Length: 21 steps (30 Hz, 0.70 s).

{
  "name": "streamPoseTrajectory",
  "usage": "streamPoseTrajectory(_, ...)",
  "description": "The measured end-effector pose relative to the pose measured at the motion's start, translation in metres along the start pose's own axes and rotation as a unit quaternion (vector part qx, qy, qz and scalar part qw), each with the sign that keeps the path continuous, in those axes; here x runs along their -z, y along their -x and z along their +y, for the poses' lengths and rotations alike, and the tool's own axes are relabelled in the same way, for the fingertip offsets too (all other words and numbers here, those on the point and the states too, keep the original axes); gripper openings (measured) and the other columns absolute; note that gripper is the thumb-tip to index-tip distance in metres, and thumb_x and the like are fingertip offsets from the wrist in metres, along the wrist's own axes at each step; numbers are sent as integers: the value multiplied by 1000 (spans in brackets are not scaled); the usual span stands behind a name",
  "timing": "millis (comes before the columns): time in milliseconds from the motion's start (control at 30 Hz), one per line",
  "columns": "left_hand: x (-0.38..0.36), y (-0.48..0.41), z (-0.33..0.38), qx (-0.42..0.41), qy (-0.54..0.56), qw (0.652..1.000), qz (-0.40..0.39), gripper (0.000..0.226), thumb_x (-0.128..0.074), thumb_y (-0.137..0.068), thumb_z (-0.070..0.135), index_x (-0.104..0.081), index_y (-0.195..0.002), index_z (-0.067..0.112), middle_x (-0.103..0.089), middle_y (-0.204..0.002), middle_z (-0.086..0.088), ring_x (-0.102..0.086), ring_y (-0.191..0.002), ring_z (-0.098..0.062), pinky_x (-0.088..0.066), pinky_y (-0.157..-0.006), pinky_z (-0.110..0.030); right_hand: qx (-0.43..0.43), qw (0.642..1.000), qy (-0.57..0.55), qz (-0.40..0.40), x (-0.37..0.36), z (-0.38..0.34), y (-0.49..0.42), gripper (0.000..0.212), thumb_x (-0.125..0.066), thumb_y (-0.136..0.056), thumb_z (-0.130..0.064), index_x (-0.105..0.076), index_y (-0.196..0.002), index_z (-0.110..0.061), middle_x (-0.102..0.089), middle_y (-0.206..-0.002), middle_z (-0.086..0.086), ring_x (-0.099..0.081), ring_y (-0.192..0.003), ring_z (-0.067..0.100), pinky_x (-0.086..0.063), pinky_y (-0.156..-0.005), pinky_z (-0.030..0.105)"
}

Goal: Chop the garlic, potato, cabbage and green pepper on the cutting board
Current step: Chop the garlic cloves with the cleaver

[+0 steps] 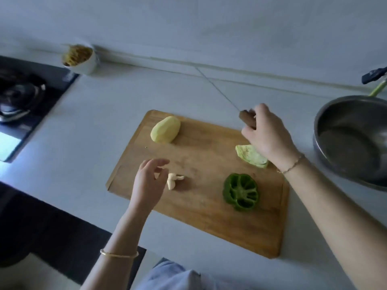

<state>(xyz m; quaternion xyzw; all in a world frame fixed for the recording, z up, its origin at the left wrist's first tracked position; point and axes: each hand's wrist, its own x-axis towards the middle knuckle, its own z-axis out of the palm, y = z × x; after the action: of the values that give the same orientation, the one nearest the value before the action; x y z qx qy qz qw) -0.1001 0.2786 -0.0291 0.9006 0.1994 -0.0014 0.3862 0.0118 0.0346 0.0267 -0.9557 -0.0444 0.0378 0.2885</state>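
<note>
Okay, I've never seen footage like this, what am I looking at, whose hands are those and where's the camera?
No machine: a person wears one camera on the head, looking down at their own hands. A wooden cutting board carries a peeled potato, a cabbage piece, a cut-open green pepper and garlic cloves. The right hand grips a knife, blade pointing toward the wall. The left hand is open beside the garlic, holding nothing. A steel bowl sits at the right.

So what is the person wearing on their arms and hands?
No gloves, and no sleeves show in the picture. Near the left hand, a thin, pale gold bangle rings the wrist. Near the right hand, the wrist has a finer, chain-like bracelet. I can't see any rings on the fingers.
</note>
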Motion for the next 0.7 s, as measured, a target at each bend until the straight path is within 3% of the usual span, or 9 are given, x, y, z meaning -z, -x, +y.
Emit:
streamPoseTrajectory(100,6,5,-21,7,-9,999,-31,29,-64,-87,17,-61,-115,23,-54,-116,7,-55,-93,0,-39,-74,-5,-32,980,-191,-49,-21,-32,52,19,-51,-89,-12,-49,-107,-18,-51,-74,-8,-51,-63,12,-42,-56,28)
streamPoseTrajectory(167,1,5,-30,-14,-53,995,-82,49,-71,-81,27,-55,-126,24,-49,-124,3,-52,-103,-9,-43,-89,-20,-66,962,-262,-48,-43,-44,83,17,-50,-88,-9,-52,-101,-21,-50,-66,-6,-50,-53,13,-45,-48,31)
streamPoseTrajectory(233,-9,3,-33,-53,-116,984,-127,61,-74,-77,34,-48,-132,27,-42,-129,0,-40,-118,-21,-38,-100,-31,-117,937,-326,-36,-64,-56,111,14,-50,-90,-7,-51,-99,-18,-49,-65,0,-45,-46,10,-42,-42,25)
streamPoseTrajectory(300,-18,1,-31,-104,-160,972,-137,55,-71,-80,35,-49,-129,27,-39,-130,0,-32,-120,-22,-38,-96,-32,-152,928,-339,-2,-82,-64,130,12,-51,-92,-8,-50,-102,-14,-48,-66,3,-42,-42,8,-40,-39,21)
streamPoseTrajectory(467,-29,-13,-34,-245,-194,941,-132,18,-58,-91,25,-57,-103,12,-45,-118,-5,-37,-110,-25,-50,-75,-33,-210,919,-320,93,-114,-79,150,24,-52,-92,-8,-50,-115,-15,-48,-69,0,-45,-44,8,-41,-42,23)
streamPoseTrajectory(600,-22,-24,-47,-320,-181,918,-151,12,-53,-94,18,-58,-97,7,-49,-110,-9,-41,-104,-27,-47,-64,-34,-241,905,-321,144,-136,-98,164,27,-51,-92,-9,-49,-118,-15,-48,-69,-3,-44,-43,7,-40,-42,22)
streamPoseTrajectory(700,-4,-36,-68,-364,-176,900,-161,10,-59,-91,16,-60,-91,6,-53,-107,-9,-44,-98,-27,-49,-68,-36,-229,908,-313,161,-153,-112,177,23,-54,-92,-10,-50,-114,-13,-48,-66,-2,-43,-43,7,-39,-42,21)
